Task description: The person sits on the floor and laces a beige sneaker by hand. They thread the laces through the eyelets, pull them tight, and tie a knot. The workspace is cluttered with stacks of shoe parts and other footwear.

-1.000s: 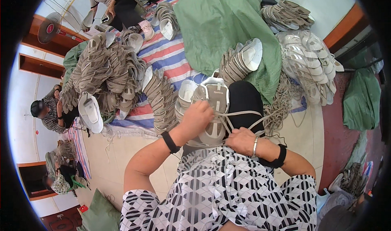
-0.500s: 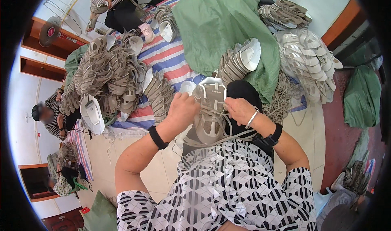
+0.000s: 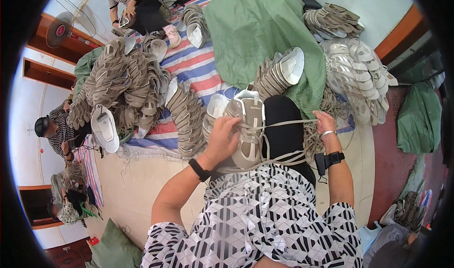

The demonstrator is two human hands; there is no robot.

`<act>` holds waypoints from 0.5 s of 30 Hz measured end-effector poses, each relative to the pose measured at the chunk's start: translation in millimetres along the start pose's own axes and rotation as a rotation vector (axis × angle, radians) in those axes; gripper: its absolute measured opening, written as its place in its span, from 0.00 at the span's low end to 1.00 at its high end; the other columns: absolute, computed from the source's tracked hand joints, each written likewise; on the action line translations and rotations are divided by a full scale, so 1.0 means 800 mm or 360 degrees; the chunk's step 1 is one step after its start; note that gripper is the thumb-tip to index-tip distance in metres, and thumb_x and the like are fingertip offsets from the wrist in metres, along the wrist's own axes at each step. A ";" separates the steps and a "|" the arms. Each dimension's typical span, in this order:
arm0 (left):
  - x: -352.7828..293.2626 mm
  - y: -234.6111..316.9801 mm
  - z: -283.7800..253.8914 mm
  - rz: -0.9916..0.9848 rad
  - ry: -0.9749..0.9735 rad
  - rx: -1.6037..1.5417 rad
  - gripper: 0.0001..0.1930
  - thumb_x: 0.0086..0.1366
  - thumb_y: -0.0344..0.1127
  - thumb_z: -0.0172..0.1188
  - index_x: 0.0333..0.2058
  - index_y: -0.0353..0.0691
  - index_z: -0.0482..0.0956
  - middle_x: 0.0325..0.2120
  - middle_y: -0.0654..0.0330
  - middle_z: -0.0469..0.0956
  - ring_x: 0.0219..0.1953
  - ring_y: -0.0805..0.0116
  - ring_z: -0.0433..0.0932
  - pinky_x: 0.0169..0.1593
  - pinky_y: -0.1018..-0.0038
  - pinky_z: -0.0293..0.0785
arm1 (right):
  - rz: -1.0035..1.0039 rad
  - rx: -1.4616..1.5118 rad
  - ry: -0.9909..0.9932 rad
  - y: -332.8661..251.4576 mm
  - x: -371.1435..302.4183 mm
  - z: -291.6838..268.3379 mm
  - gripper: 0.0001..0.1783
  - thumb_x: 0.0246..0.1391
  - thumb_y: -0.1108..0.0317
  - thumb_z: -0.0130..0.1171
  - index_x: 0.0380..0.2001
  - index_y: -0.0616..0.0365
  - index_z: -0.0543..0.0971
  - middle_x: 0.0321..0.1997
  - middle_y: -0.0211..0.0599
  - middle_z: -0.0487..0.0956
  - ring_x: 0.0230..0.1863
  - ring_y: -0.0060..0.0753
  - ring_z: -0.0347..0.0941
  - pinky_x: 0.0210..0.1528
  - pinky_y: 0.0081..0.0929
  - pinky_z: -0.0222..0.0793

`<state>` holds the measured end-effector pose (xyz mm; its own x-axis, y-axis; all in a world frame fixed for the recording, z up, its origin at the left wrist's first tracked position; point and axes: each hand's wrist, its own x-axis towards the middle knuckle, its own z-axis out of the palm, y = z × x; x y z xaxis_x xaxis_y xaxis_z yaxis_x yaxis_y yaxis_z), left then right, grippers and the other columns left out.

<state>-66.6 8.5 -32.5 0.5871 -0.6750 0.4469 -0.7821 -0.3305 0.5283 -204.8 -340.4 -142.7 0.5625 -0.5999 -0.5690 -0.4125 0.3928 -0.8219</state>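
A taupe and white shoe upper rests upright on my lap against my thigh, its tongue pointing away from me. My left hand grips its left side, with thumb and fingertips near the eyelets. Out to the right, my right hand pinches a beige shoelace, which runs nearly straight from the eyelets across my black-clad knee. Criss-crossed lacing shows on the front of the upper. More loose laces lie over my lap, below the upper.
Stacked shoe uppers stand left on a striped sheet; a bigger heap lies beyond. Another stack leans by a green cloth. Bagged uppers and a lace bundle are right. Co-workers sit far left.
My right hand has moved right, away from the upper, drawing the lace out taut. My left hand has shifted slightly right and down, onto the upper's side.
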 end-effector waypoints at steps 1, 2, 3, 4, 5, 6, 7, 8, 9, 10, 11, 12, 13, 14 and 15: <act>-0.008 -0.001 0.000 -0.0170 -0.0041 -0.0041 0.16 0.50 0.25 0.61 0.40 0.40 0.75 0.34 0.54 0.71 0.34 0.59 0.72 0.37 0.71 0.70 | -0.0087 -0.0208 0.0083 0.005 0.003 0.002 0.10 0.53 0.64 0.59 0.34 0.58 0.79 0.14 0.23 0.71 0.10 0.16 0.61 0.12 0.20 0.53; -0.016 -0.001 -0.001 -0.0339 -0.0084 -0.0085 0.15 0.50 0.26 0.62 0.39 0.40 0.74 0.35 0.54 0.72 0.35 0.57 0.72 0.38 0.70 0.70 | -0.0506 -0.0550 0.0156 0.011 0.005 0.001 0.10 0.54 0.64 0.57 0.34 0.60 0.79 0.16 0.26 0.73 0.11 0.18 0.64 0.13 0.21 0.56; -0.023 -0.001 -0.002 -0.0518 -0.0117 -0.0123 0.15 0.50 0.27 0.62 0.39 0.40 0.74 0.35 0.54 0.72 0.37 0.56 0.72 0.39 0.69 0.70 | -0.0933 -0.0895 0.0212 0.005 -0.002 0.011 0.11 0.55 0.64 0.55 0.33 0.61 0.79 0.18 0.29 0.76 0.12 0.19 0.67 0.13 0.22 0.58; -0.027 -0.004 -0.002 -0.0566 -0.0102 -0.0113 0.14 0.51 0.27 0.62 0.38 0.39 0.74 0.33 0.54 0.72 0.35 0.58 0.73 0.38 0.70 0.70 | -0.1369 -0.1236 0.0264 -0.008 -0.016 0.028 0.12 0.56 0.64 0.54 0.33 0.62 0.79 0.20 0.32 0.78 0.13 0.21 0.69 0.14 0.23 0.61; -0.033 -0.009 -0.003 -0.0616 -0.0086 -0.0102 0.13 0.52 0.27 0.62 0.38 0.38 0.75 0.32 0.55 0.72 0.32 0.60 0.73 0.37 0.71 0.70 | -0.1298 -0.0964 -0.0037 -0.042 -0.060 0.058 0.13 0.57 0.65 0.51 0.34 0.63 0.78 0.24 0.35 0.79 0.16 0.25 0.73 0.14 0.24 0.63; -0.037 -0.010 -0.003 -0.0658 -0.0075 -0.0095 0.12 0.53 0.26 0.62 0.37 0.37 0.75 0.30 0.55 0.72 0.30 0.62 0.73 0.36 0.72 0.70 | -0.1208 -0.0687 -0.0321 -0.071 -0.113 0.091 0.14 0.58 0.65 0.49 0.36 0.65 0.78 0.28 0.38 0.81 0.19 0.28 0.76 0.15 0.25 0.66; -0.035 -0.008 -0.003 -0.0700 -0.0089 -0.0133 0.11 0.53 0.27 0.62 0.36 0.37 0.75 0.30 0.55 0.72 0.30 0.61 0.73 0.35 0.72 0.70 | -0.0746 -0.0565 -0.0683 -0.076 -0.147 0.109 0.14 0.58 0.66 0.47 0.39 0.68 0.75 0.32 0.41 0.80 0.20 0.28 0.77 0.14 0.21 0.66; -0.031 -0.006 -0.003 -0.0746 -0.0100 -0.0157 0.10 0.53 0.27 0.62 0.35 0.37 0.75 0.29 0.55 0.72 0.30 0.60 0.73 0.35 0.71 0.70 | -0.0276 -0.0420 -0.1036 -0.076 -0.169 0.125 0.16 0.59 0.68 0.46 0.43 0.71 0.73 0.35 0.44 0.80 0.20 0.28 0.77 0.13 0.18 0.67; -0.028 -0.005 -0.003 -0.0791 -0.0107 -0.0187 0.09 0.53 0.27 0.62 0.35 0.36 0.75 0.28 0.54 0.72 0.30 0.60 0.73 0.35 0.71 0.70 | -0.0114 -0.0476 -0.1086 -0.069 -0.185 0.146 0.16 0.59 0.68 0.46 0.43 0.72 0.72 0.38 0.48 0.79 0.21 0.31 0.78 0.13 0.19 0.67; -0.028 -0.006 -0.002 -0.0719 -0.0150 -0.0172 0.08 0.54 0.27 0.61 0.34 0.36 0.74 0.28 0.54 0.72 0.30 0.59 0.73 0.35 0.70 0.70 | 0.0056 -0.0532 -0.1137 -0.062 -0.191 0.159 0.16 0.59 0.68 0.45 0.43 0.74 0.70 0.40 0.52 0.78 0.22 0.33 0.79 0.12 0.19 0.68; -0.027 -0.007 0.000 -0.0647 -0.0193 -0.0155 0.08 0.55 0.27 0.60 0.34 0.36 0.74 0.28 0.53 0.71 0.30 0.58 0.73 0.35 0.70 0.70 | 0.0145 -0.0795 -0.1189 -0.050 -0.182 0.162 0.16 0.60 0.68 0.45 0.41 0.74 0.70 0.42 0.54 0.76 0.24 0.35 0.79 0.12 0.21 0.69; -0.028 -0.008 -0.005 -0.0591 -0.0232 -0.0119 0.07 0.55 0.27 0.60 0.33 0.35 0.73 0.28 0.52 0.71 0.30 0.57 0.73 0.34 0.69 0.70 | 0.0237 -0.1059 -0.1260 -0.049 -0.182 0.174 0.15 0.60 0.68 0.44 0.40 0.74 0.71 0.44 0.57 0.75 0.25 0.37 0.80 0.12 0.23 0.70; -0.027 -0.007 -0.007 -0.0619 -0.0263 -0.0097 0.07 0.56 0.27 0.59 0.34 0.36 0.73 0.29 0.52 0.71 0.32 0.54 0.73 0.36 0.67 0.70 | 0.0390 -0.1123 -0.1271 -0.056 -0.186 0.176 0.15 0.61 0.67 0.43 0.37 0.72 0.72 0.37 0.53 0.78 0.19 0.30 0.77 0.10 0.23 0.66; -0.024 -0.006 -0.007 -0.0648 -0.0295 -0.0075 0.07 0.56 0.28 0.58 0.34 0.36 0.72 0.30 0.51 0.72 0.33 0.51 0.73 0.37 0.65 0.70 | 0.0432 -0.1086 -0.1292 -0.058 -0.183 0.178 0.15 0.61 0.66 0.43 0.37 0.71 0.73 0.34 0.50 0.78 0.17 0.27 0.75 0.09 0.22 0.63; -0.019 -0.005 -0.008 -0.0666 -0.0322 -0.0060 0.07 0.57 0.28 0.57 0.34 0.37 0.71 0.31 0.50 0.72 0.35 0.48 0.72 0.38 0.62 0.69 | 0.0467 -0.1052 -0.1302 -0.062 -0.178 0.176 0.15 0.62 0.66 0.43 0.37 0.70 0.73 0.30 0.47 0.78 0.14 0.24 0.72 0.09 0.21 0.61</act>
<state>-71.2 24.5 -36.5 0.7953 -0.6048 0.0418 -0.4761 -0.5804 0.6606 -163.6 -176.0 -24.9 0.5846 0.1974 -0.7869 -0.7743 -0.1539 -0.6139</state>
